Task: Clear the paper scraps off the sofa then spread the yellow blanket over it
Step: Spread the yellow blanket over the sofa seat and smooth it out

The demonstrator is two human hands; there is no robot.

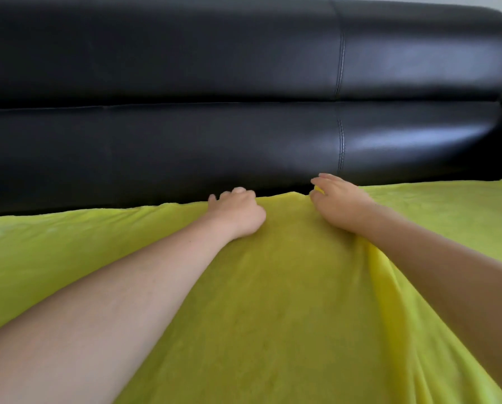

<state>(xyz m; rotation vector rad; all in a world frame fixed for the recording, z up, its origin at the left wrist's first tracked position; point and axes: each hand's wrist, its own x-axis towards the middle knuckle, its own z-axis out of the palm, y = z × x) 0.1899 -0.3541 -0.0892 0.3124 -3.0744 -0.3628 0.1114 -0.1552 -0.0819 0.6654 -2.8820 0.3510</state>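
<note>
Yellow-green fleece, the blanket [273, 301], is seen laid across the seat of the black leather sofa [185, 141], its far edge running left to right along the foot of the backrest, just short of it on the left and reaching it near the middle. No paper scraps are seen on any visible part of the seat. The left hand [238, 212] is set at that far edge near the centre, fingers curled down over the hem, apparently gripping it; the fingertips are hidden by the knuckles, so the hold is judged, not confirmed. The right hand [340, 199] lies just beside it to the right, thumb and fingers bent with a small tuck of yellow cloth pinched between them. Both hands are about level, the right slightly farther in toward the backrest. A raised ridge of cloth is noted running from under the right wrist down toward the camera; the field to the left lies flatter. The blanket's long axis follows the sofa's length. Open room is judged to lie outward to left and right along the seam, and into the crease beneath the backrest, where the edge could be tucked. The spreading step is judged nearly done, with smoothing remaining.
</note>
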